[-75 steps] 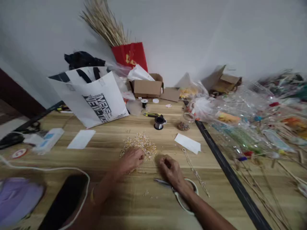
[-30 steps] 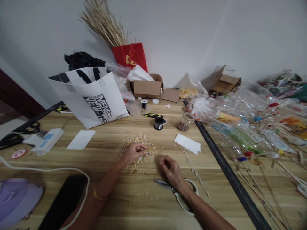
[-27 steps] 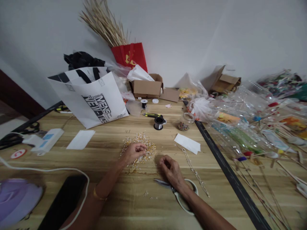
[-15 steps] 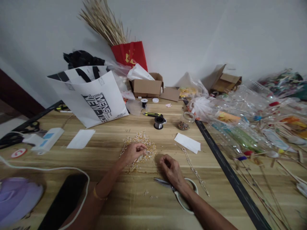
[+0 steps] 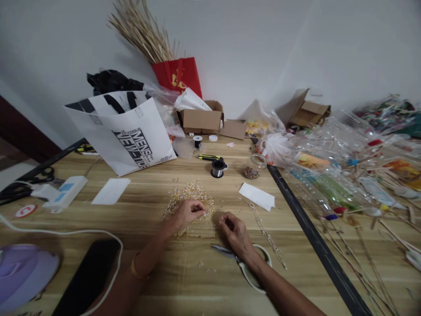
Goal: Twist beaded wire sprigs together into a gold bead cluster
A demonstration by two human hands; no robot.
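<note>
— Where are the beads?
— The gold bead pile [image 5: 192,197] lies mid-table. My left hand [image 5: 184,214] pinches into its near edge, seemingly on something tiny.
— And your right hand [image 5: 234,232]?
— Loosely curled beside the scissors [image 5: 245,263], seemingly holding nothing.

Left hand [image 5: 184,213] pinched, right hand [image 5: 234,232] curled
</note>
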